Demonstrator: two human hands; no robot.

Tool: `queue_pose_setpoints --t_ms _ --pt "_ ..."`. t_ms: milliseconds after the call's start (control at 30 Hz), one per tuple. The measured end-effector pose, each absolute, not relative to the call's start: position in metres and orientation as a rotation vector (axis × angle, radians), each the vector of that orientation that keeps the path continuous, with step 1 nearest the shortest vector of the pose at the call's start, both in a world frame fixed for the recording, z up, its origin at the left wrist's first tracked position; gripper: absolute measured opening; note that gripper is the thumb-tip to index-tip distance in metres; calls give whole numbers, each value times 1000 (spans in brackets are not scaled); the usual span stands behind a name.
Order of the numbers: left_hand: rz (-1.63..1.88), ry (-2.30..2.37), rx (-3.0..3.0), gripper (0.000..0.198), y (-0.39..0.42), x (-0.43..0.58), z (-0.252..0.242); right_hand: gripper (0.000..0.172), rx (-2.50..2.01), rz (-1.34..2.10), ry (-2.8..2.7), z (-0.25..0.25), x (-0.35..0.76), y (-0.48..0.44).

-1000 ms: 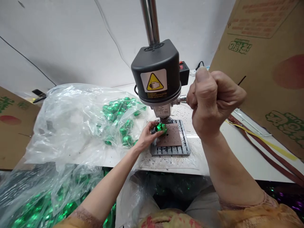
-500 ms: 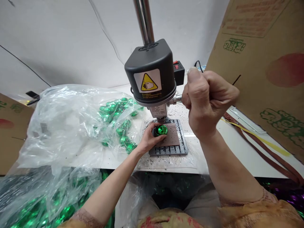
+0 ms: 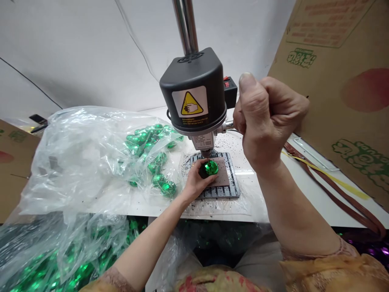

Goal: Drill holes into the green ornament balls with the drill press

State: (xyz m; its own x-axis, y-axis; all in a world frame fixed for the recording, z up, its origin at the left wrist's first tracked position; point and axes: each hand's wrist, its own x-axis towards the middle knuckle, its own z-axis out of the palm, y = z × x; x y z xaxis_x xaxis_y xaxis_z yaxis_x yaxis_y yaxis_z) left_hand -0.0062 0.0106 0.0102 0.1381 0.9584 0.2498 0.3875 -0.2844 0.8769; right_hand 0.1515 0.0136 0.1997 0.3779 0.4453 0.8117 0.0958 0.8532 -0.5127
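Note:
A small black bench drill (image 3: 193, 91) stands on a steel column over a slotted base plate (image 3: 231, 184) with a brown pad (image 3: 223, 175). My left hand (image 3: 196, 182) pinches a shiny green faceted piece (image 3: 210, 167) on the pad, just in front of the drill tip. My right hand (image 3: 267, 119) is a closed fist round the drill's side lever, whose metal stub (image 3: 228, 126) shows at the fist's left. The lever's handle is hidden inside the fist.
A clear plastic bag (image 3: 91, 158) with several green pieces (image 3: 148, 154) lies left of the drill. Another bag of green pieces (image 3: 60, 259) hangs below the table edge. Cardboard sheets stand at right (image 3: 343, 81) and far left. A brown strap (image 3: 334, 198) lies on the white table.
My left hand turned the green piece and drew it slightly toward me from under the drill tip. My right fist on the lever rose a little.

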Motion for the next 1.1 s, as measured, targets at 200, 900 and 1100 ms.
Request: queue_pose_setpoints --t_ms 200,900,1100 --pt "1160 1238 1751 52 5 -5 11 51 -589 238 -1145 196 151 15" --pt "1167 1245 1738 54 6 -4 8 51 -384 78 -1101 150 148 14" --pt "1166 1262 1763 52 4 -3 9 52 -244 -80 -1108 143 148 21"
